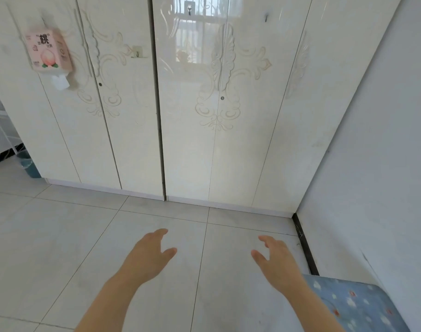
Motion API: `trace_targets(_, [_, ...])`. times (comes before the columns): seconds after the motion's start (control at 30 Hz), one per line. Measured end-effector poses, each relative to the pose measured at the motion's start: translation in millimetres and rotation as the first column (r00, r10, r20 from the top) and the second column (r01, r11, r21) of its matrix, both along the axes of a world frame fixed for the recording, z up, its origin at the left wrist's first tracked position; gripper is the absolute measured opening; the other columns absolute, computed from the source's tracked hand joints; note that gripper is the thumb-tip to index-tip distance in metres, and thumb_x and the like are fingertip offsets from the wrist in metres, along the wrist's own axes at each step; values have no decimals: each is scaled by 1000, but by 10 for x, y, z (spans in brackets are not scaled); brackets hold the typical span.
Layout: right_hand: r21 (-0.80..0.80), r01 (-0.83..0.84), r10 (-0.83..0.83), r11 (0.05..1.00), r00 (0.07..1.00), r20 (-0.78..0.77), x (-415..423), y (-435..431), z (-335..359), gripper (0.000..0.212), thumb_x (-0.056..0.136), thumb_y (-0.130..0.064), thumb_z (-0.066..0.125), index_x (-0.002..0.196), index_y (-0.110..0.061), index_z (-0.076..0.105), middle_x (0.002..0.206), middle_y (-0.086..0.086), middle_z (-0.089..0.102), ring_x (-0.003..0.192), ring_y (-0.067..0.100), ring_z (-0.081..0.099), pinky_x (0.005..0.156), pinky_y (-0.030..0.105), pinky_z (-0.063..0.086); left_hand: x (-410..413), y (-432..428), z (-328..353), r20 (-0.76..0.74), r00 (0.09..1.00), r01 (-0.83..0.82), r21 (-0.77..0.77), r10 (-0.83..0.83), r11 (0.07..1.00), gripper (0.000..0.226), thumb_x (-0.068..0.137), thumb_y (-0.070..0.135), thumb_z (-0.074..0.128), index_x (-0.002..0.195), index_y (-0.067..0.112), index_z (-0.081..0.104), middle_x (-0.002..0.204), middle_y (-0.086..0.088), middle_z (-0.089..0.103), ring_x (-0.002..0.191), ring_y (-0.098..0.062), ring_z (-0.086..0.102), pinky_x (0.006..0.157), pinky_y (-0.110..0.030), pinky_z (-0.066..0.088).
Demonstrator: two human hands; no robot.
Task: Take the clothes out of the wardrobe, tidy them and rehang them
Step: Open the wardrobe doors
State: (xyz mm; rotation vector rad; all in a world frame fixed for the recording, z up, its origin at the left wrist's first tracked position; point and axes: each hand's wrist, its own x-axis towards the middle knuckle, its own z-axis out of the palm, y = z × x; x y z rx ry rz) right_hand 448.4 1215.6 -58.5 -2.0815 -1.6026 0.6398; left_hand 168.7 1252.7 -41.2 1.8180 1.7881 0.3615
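Reaching forward over the tiled floor (61, 236), the left hand (148, 254) and right hand (277, 257) are spread and empty, well short of the white wardrobe (187, 140), its doors closed.

From my remote seat, the wardrobe (187, 140) reads as glossy cream-white, its doors carrying pale beige scrollwork. On its far-left door I see a pink tissue pack (48, 52) printed with a peach and black characters (white tissue poking out below). Below the wardrobe I note the floor (61, 236), light grey tile. Right of it, a blue cloth (357, 305) with white and red specks.
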Motion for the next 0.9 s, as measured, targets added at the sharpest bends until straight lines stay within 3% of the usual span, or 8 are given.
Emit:
trace_targets(0.53, [-12,-93,93,996,995,-20,596,3373,6,46,94,-34,49,137,-22,38,130,2,42,120,15,43,99,25,34,582,3196,154,-13,997,-71,39,71,997,55,91,37,52,140,23,31,140,0,41,128,-16,37,104,-29,30])
trace_targets(0.9, [-65,5,-4,998,1000,3,712,5287,-167,48,93,-36,50,137,-22,37,131,3,42,119,16,44,99,29,37,699,5347,-42,-36,999,21,1,-21,1000,57,92,38,49,142,22,27,144,-1,36,131,-16,35,106,-29,28])
